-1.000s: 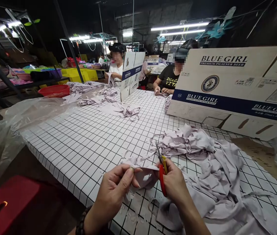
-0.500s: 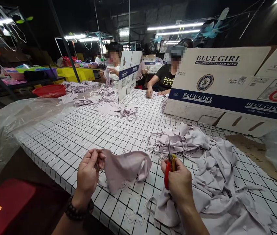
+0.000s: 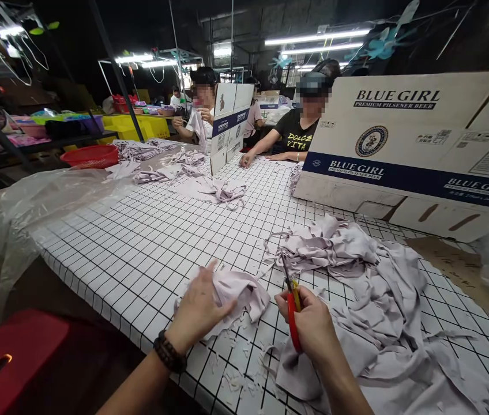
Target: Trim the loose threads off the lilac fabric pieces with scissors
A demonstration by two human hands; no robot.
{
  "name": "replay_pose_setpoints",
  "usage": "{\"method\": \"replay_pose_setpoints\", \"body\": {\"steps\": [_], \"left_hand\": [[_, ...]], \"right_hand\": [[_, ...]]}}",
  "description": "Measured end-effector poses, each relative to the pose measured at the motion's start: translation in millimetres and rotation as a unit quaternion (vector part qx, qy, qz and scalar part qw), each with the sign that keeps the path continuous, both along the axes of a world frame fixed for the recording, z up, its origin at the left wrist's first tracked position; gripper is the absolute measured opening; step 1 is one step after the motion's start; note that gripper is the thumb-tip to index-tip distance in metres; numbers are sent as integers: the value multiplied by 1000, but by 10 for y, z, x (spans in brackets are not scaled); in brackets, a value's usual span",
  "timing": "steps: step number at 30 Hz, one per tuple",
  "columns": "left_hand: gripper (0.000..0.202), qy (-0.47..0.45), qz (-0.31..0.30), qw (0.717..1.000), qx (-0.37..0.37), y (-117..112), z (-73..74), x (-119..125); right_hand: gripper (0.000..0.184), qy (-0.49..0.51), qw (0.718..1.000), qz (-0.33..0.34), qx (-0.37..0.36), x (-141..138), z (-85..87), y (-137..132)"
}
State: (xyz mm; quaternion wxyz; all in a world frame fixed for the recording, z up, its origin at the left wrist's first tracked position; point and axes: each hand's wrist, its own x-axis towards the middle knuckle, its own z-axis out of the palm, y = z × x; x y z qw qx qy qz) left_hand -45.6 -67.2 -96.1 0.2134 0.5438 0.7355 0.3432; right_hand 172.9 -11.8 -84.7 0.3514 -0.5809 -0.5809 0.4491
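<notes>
My left hand (image 3: 201,305) is spread over a pale mauve fabric piece (image 3: 244,291) lying on the checked tabletop. Its fingers are apart and slightly blurred; whether they touch the cloth I cannot tell. In my right hand (image 3: 309,323) is a pair of scissors (image 3: 293,311) with red and yellow handles, the blades pointing up and away from me. Just beyond and to the right of that hand lies a large heap of the same pale fabric (image 3: 357,288). Small cloth scraps (image 3: 236,374) are scattered between my forearms.
Printed cardboard sheets (image 3: 369,138) stand on the table at the right, with another panel (image 3: 229,127) further off. Two co-workers (image 3: 294,135) sit across. A red basket (image 3: 89,156), more cloth (image 3: 210,187) and plastic sheeting (image 3: 41,202) lie along the left. A red stool (image 3: 19,357) is at lower left.
My left hand has let go of the fabric piece, which now lies on the table, and has moved right over it with fingers spread. The scissors remain in my right hand.
</notes>
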Motion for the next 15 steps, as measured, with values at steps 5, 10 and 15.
{"method": "replay_pose_setpoints", "body": {"steps": [5, 10, 15], "left_hand": [[12, 34, -90, 995, -1, -8, -116, 131], [16, -83, -30, 985, 151, -262, -140, 6], [11, -300, 97, 939, 137, -165, 306, -338]], "right_hand": [[23, -2, 1000, 8, -21, 95, 35, -127], [26, 42, 999, -13, -31, 166, -6, -266], [25, 60, 993, 45, -92, 281, -86, -344]]}}
